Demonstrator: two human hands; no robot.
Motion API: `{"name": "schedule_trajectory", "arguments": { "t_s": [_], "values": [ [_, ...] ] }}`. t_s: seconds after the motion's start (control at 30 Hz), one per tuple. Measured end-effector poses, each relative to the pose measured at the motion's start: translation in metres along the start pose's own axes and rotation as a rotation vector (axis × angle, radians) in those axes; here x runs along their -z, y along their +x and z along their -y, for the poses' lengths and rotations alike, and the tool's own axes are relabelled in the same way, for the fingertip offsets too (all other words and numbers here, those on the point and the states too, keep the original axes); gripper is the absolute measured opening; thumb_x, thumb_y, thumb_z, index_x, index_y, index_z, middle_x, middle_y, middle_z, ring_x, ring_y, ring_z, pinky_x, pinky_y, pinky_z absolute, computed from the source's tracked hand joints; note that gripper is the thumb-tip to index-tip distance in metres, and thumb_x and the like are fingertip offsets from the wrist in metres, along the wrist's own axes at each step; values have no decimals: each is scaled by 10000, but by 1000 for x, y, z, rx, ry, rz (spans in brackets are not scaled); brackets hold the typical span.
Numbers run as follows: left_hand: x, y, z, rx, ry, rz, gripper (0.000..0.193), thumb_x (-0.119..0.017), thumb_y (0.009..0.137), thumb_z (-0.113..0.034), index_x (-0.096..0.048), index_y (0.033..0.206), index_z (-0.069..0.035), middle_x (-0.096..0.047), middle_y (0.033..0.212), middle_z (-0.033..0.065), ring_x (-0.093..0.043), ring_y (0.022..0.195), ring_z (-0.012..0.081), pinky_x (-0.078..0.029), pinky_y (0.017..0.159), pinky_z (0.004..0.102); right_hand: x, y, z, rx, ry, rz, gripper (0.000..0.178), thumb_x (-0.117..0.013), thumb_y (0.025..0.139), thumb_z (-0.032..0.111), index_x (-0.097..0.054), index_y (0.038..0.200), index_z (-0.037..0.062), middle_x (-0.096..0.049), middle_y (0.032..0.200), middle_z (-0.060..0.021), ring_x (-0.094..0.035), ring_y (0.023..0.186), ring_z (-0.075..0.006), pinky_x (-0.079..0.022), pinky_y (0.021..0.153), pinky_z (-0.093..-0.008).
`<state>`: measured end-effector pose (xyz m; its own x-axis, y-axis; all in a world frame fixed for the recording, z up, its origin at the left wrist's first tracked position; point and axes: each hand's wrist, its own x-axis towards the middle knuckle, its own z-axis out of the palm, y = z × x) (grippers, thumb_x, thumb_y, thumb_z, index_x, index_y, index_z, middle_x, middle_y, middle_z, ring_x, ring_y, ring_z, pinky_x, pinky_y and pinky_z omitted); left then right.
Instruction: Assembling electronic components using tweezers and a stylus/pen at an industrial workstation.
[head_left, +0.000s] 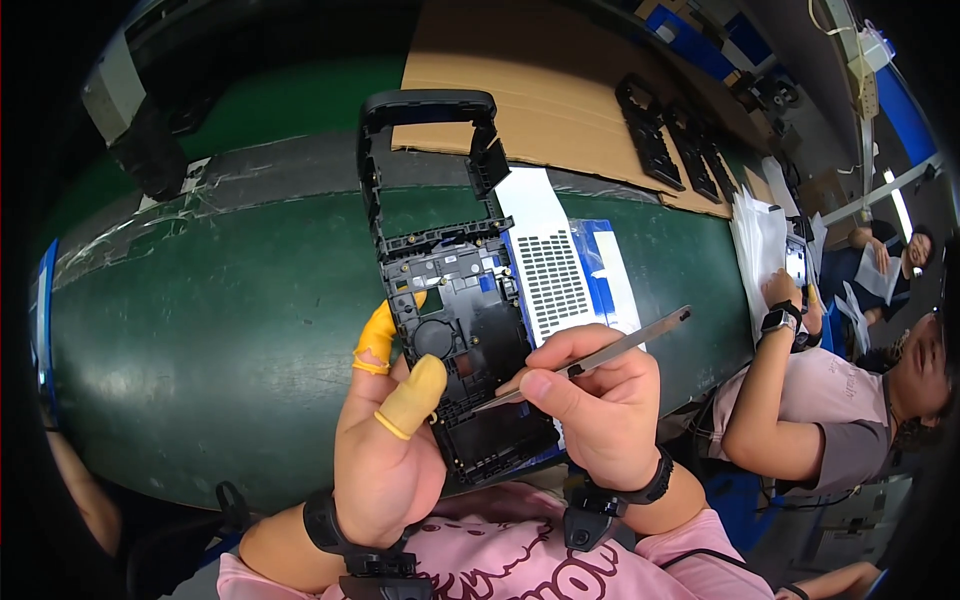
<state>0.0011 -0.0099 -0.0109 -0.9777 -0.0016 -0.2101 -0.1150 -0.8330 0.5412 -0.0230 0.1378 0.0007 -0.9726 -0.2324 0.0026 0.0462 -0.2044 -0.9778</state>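
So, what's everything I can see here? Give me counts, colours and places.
plastic frame: 1, black, held upright-ish at centre
tweezer-like tool: 1, metallic grey, its tip over the frame
patterned sheet: 1, white with dark rectangles, behind the frame
blue item: 1, beside the sheet, kind unclear
tabletop: 1, green, underneath
cardboard: 1, brown, far side
more parts: about 3, black, on the cardboard
thin sheets: several, white, right
co-workers: at least 2, right
finger covers: 2, yellow, left hand
left hand: 1, yellow-tipped, gripping the frame
right hand: 1, bare, gripping the tool
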Motion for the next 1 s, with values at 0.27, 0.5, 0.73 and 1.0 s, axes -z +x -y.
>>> {"name": "schedule_trajectory", "arguments": {
  "t_s": [0.27, 0.5, 0.73, 1.0],
  "values": [
    [3, 2, -2, 31, 8, 32, 785, -539, 647, 147, -215, 1326, -80, -476, 1150, 128, -481, 1061, 217, -406, 907, 355, 0, 1, -1, 43, -4, 18, 165, -606, 767, -54, -557, 925, -52, -587, 833, -69, -587, 747, -96, -459, 629, -183],
    [4, 1, -1, 26, 28, 21, 805, -507, 630, 172, -204, 1332, -79, -470, 1157, 119, -473, 1060, 203, -411, 897, 344, -1, 1, -2, 61, -23, 25, 160, -602, 769, -56, -559, 923, -48, -583, 824, -57, -571, 718, -72, -434, 593, -165],
    [4, 2, 1, -86, 168, 39, 823, -454, 590, 175, -206, 1332, -82, -444, 1177, 102, -469, 1054, 198, -423, 883, 339, 2, 3, 6, 65, 4, -21, 184, -602, 764, -56, -551, 941, -40, -588, 838, -65, -581, 723, -97, -456, 622, -200],
    [1, -3, -10, -203, 96, -50, 733, -639, 680, -18, -249, 1299, -73, -422, 1195, 99, -443, 1092, 222, -358, 949, 367, 66, 40, 1, -13, -122, -208, 108, -584, 772, -33, -550, 874, -26, -610, 738, -70, -581, 650, -94, -447, 578, -180]
  ]
}}
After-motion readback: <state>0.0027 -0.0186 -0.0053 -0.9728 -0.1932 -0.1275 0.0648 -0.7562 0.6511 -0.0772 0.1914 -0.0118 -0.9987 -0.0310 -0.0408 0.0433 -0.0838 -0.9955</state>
